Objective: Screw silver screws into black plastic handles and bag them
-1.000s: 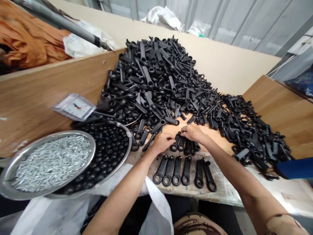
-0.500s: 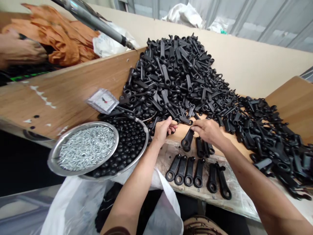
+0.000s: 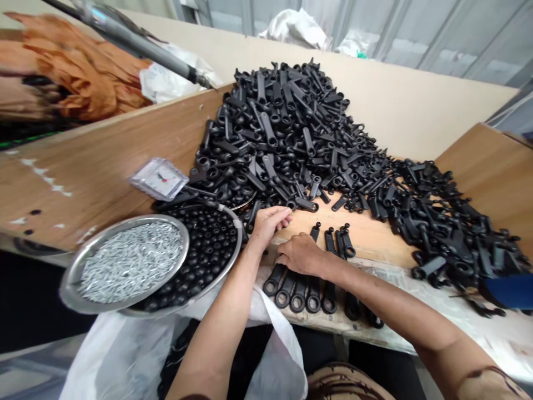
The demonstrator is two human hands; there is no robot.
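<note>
My right hand is closed over the upper ends of a row of black crank handles. Its fingers curl around the leftmost crank handle, whose ring end sticks out toward me. My left hand is closed at the foot of the big pile, thumb and fingers together; anything inside them is hidden. Beyond my right hand lie several more crank handles, knobs pointing away. Two others are partly covered by my right forearm.
A large pile of black crank handles fills the back. On the left, a steel bowl of screws rests over a wider bowl of black knobs. A clear-cased clock, a wooden divider and a hanging power screwdriver are nearby.
My right hand has moved left and toward me, onto the row's left end, where another crank handle shows. My left hand stays near the pile. The view has shifted slightly right.
</note>
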